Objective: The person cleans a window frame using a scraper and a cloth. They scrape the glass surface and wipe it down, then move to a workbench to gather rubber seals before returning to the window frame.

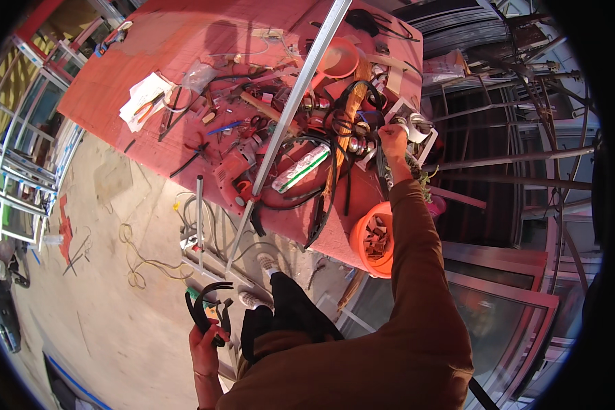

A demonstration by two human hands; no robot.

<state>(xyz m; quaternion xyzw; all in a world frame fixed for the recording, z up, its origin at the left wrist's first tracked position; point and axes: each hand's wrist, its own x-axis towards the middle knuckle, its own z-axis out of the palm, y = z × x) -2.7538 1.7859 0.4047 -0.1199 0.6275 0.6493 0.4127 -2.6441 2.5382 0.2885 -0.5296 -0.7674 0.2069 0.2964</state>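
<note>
My left hand, low and in front of my body, is closed around a bent black rubber strip. Something green shows behind the strip, too small to make out. Stretched over the far right of the red table, my right hand has its fingers drawn together beside some white rolls. What those fingers hold, if anything, is hidden. Left of that hand lie several metallic cylinders and a bundle of straw-coloured bristles. A white tube with a green stripe lies farther left, near a red power drill.
A long metal bar slants across the table toward the floor. An orange bucket holding small pieces stands by my right forearm. Pliers rest on white papers. Yellow cord lies on the floor; framed glass panels stand at right.
</note>
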